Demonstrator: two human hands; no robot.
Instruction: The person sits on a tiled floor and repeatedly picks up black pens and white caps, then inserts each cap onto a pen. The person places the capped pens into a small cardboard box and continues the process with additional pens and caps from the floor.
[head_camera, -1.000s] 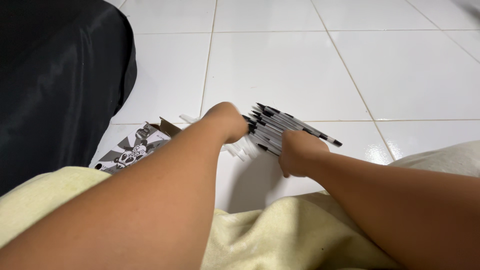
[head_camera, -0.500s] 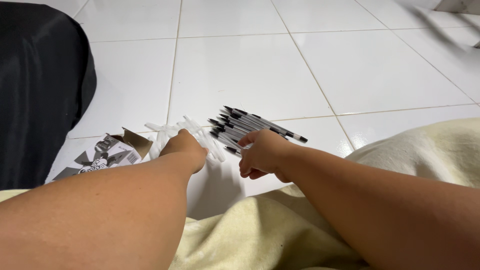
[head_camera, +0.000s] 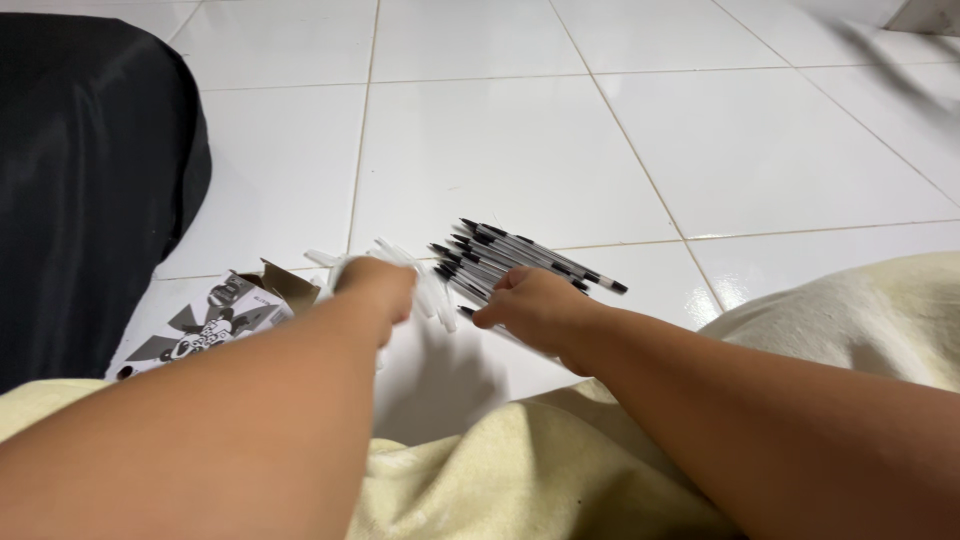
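A pile of black-capped pens is seen lying on the white tiled floor, directly ahead of the person. The long axes of the pens are laid roughly parallel, running from upper left to lower right. The right hand is placed at the near edge of this pile, fingers curled and touching the nearest pens; whether one is gripped cannot be told. The left hand is held just left of the pile, over a scatter of white pen barrels, and its grasp is hidden by the wrist. The right hand is judged the nearer to the pens. A printed cardboard box is noted open, further left.
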